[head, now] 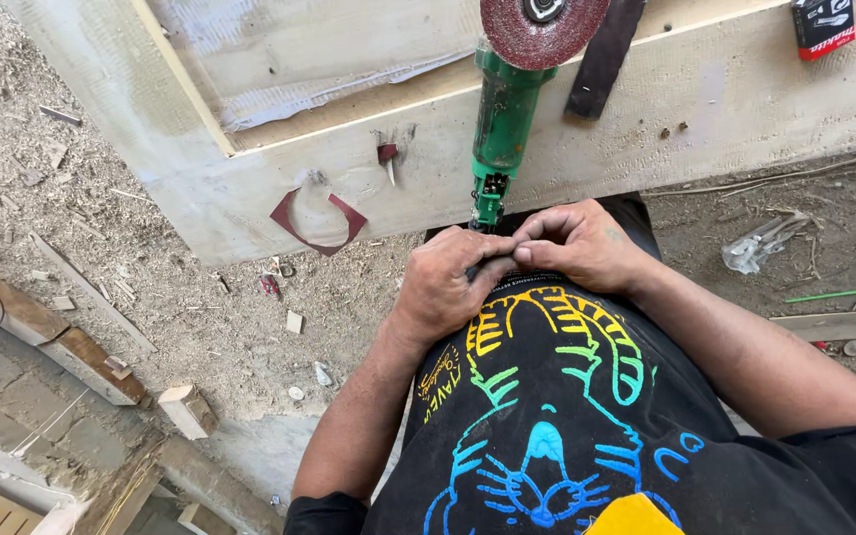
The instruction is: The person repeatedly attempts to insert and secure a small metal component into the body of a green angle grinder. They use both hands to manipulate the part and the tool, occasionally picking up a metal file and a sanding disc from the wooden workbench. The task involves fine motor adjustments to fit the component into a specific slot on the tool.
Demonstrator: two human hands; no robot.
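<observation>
- My left hand (445,284) and my right hand (579,244) met just below the tail end of the green angle grinder (502,124), fingertips pressed together and pinching something small at the tool's base; what it was I could not tell, as my fingers hid it.
- Both hands hovered above my black shirt (567,416) with its bright printed animal figure, nearer to me than the grinder.
- The grinder lay on the pale wooden frame (725,99), its body pointing toward me and overhanging the frame's near edge, and its reddish abrasive disc (542,30) at the far end.
- Left of the grinder, a torn scrap of dark red sanding paper (317,220) hung on the frame's face.
- Just right of the disc, a dark flat strip (601,59) rested on the frame.
- Farther right of the grinder, a small red and black box (822,25) sat on the frame.
- Below the frame, left of the grinder, sawdust and wood offcuts (190,408) covered the ground.
</observation>
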